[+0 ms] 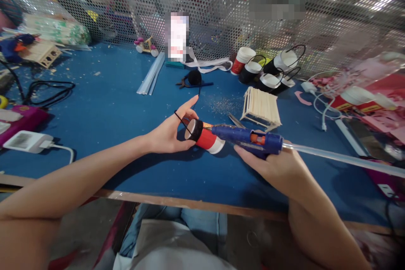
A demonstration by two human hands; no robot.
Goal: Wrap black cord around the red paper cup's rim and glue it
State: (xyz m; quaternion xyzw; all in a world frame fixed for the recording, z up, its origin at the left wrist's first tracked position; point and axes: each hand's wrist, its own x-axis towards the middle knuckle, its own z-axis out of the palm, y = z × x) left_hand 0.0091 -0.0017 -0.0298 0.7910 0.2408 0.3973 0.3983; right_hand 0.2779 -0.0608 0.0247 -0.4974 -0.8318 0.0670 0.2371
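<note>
My left hand is closed on a small paper cup, which lies on its side over the blue table. The cup is red with a white end, and a black band wraps it near my fingers; a thin black cord loops off that end. In my right hand is a blue hot glue gun, its nozzle touching or just above the cup by the black band. A long clear glue stick sticks out of the gun's back toward the right. My right fingers are partly hidden behind the gun.
A small wooden-stick frame stands right of the cup. Behind are several cups with black handles, pliers and spare glue sticks. At left lie a white charger and black cable. A perforated metal screen closes the back.
</note>
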